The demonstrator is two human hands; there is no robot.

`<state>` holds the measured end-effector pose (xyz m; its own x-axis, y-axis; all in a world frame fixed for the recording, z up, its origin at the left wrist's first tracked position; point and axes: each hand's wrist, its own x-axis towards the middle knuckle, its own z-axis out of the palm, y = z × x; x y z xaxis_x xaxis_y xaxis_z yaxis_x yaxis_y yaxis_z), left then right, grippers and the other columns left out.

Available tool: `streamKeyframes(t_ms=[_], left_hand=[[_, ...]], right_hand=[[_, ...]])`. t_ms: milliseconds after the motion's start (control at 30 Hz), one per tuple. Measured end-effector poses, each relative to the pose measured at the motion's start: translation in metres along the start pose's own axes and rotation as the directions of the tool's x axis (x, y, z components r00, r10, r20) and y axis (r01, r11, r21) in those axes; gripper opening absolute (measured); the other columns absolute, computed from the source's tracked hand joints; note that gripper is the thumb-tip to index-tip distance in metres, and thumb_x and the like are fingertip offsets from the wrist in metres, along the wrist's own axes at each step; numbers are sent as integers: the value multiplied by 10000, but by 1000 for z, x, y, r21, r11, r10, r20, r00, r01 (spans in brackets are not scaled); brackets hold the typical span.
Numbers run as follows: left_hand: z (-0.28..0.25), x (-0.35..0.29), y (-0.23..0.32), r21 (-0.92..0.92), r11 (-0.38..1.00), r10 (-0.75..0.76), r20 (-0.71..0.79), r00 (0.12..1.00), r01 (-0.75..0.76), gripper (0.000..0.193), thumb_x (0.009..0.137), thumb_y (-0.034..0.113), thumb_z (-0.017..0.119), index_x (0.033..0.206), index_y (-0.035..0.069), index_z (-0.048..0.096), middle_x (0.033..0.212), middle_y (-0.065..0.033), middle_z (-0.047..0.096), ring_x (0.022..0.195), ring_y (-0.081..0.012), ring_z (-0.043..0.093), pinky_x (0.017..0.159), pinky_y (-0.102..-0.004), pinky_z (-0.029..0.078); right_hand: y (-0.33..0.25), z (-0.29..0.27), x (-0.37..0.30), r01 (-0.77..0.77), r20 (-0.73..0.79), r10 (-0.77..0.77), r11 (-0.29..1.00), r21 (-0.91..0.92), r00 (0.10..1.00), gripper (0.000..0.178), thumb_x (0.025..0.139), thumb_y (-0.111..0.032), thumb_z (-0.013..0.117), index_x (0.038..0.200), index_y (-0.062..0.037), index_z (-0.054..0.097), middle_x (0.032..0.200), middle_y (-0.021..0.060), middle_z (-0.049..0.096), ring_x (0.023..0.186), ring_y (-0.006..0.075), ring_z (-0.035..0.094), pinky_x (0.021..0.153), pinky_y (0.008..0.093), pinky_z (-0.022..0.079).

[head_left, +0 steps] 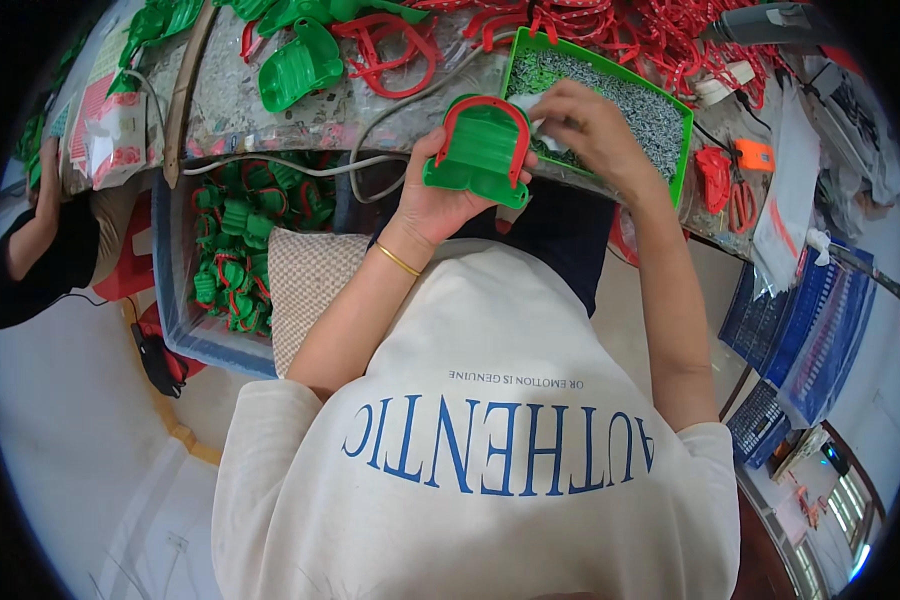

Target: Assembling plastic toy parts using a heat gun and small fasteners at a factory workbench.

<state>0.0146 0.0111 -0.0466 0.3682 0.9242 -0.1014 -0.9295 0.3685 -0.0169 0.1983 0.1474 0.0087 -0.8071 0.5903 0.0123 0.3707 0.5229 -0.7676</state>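
Note:
My left hand is closed round the lower left side of a green plastic piece, shaped like a small scoop or seat. A red arch-shaped strip runs along its upper edge. My right hand is just to the right of it, over a green tray of small grey metal pieces, probably screws. Its thumb and fingers are drawn together, and what they hold, if anything, is too small to make out. Something white shows beside those fingertips.
Loose green pieces and red arches lie on the worktable. Red straps heap at the back. Scissors lie right. A bin of green-and-red pieces stands left below the table. A co-worker's arm is far left.

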Motion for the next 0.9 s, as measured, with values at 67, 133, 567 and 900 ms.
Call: streamKeyframes(t_ms=[67,133,567,900], left_hand=[[-1,-2,1,57,998,11,-19,1000,-10,769,843,540,571,1368,-2,428,1252,-306,536,1076,-375,598,955,-463,473],[-2,-2,0,69,998,13,-22,1000,-12,763,845,540,567,1367,0,430,1246,-303,540,1077,-375,598,952,-462,475],[-5,2,-4,82,996,16,-5,1000,-15,766,851,551,551,1370,-1,431,1233,-300,550,1084,-377,594,957,-454,472],[-1,0,-7,82,996,46,-69,997,-41,768,843,549,570,1374,13,429,1251,-278,549,1118,-387,579,957,-477,473]], right_hand=[[0,-14,-4,-72,-65,73,997,15,995,170,826,-19,639,989,-45,681,926,58,577,878,207,594,778,314,469],[-5,-16,-7,-148,-130,151,989,30,980,176,832,-22,636,1001,-43,679,926,62,579,877,215,597,778,317,471],[-10,9,-6,-179,-311,169,984,-3,935,186,838,-54,641,1019,-52,681,917,79,584,828,219,607,748,315,481],[-10,9,-23,-281,-502,204,956,-83,840,165,852,-79,644,1010,-53,682,884,90,590,784,233,617,730,322,487]])
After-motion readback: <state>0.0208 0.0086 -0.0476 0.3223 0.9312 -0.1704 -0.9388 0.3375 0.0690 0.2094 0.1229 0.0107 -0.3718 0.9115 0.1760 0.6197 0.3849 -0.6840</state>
